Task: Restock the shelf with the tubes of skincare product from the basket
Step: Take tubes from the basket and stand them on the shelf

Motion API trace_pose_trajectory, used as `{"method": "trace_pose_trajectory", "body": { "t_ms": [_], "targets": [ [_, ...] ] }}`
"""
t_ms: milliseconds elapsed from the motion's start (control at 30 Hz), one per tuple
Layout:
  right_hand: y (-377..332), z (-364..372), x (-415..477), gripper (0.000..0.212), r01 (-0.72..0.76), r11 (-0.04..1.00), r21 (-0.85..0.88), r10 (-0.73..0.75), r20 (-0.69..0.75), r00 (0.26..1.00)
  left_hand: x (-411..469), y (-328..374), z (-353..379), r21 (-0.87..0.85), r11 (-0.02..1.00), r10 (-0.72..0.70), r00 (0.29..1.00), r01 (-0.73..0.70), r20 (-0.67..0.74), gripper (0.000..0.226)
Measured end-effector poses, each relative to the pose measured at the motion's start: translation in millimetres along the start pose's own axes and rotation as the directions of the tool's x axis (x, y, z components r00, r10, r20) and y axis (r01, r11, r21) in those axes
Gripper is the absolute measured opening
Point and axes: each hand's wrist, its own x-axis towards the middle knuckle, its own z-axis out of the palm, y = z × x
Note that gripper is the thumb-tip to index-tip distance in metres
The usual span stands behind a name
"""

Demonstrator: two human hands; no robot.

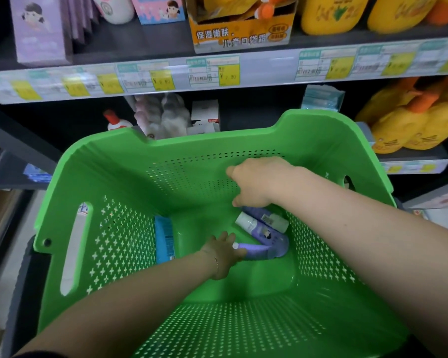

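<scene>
The basket (243,332) sat nearest me; on its bottom my left grip (224,254) clamped a purple tube (256,250). My right grip (256,182) hovered over other tubes (265,233); I couldn't tell its state.

Only one camera is here, worn on the person's head and tipped forward and down. It looks almost straight into the green basket (109,177), so near that the rim runs off the frame at 6 o'clock and the forearms come in from 4 and 7 o'clock. The left hand (221,254), gripping a purple tube (256,250), falls just below centre, the right hand (256,182) just above. The shelf (269,71) faces the lens, close, spanning 10 to 2 o'clock, its edge bowed by the wide angle.
</scene>
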Motion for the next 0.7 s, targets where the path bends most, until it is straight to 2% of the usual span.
{"method": "trace_pose_trajectory", "body": {
  "t_ms": [167,333,467,533,633,700],
  "targets": [
    [-1.0,0.2,-0.2,0.05,-0.002,1.0,-0.02,0.003,0.023,1.0,2.8,-0.3,-1.3,-0.02,0.999,0.036,0.999,-0.037,-0.025,0.054],
    [-0.7,0.6,1.0,0.048,0.0,1.0,-0.02,0.001,0.024,1.0,10.2,-6.0,8.7,-0.285,0.959,0.009,1.0,-0.003,0.018,0.037],
    [-0.2,-0.5,1.1,0.049,-0.001,1.0,-0.012,0.002,0.025,1.0,11.0,-12.0,14.5,-0.455,0.886,-0.069,0.996,0.087,0.057,0.059],
    [0.0,-0.8,1.6,0.051,0.001,1.0,-0.014,-0.001,0.024,1.0,10.9,-14.6,13.6,-0.458,0.882,-0.075,0.992,0.113,0.1,0.065],
    [0.4,-1.2,2.4,0.048,0.002,1.0,-0.02,-0.001,0.015,1.0,8.3,-16.7,4.1,-0.309,0.947,-0.038,0.987,0.085,0.154,0.039],
    [0.4,-2.0,3.2,0.047,0.006,1.0,-0.017,-0.006,0.012,1.0,4.9,-18.0,-5.5,-0.268,0.961,-0.015,0.986,0.06,0.166,0.032]
  ]
}}
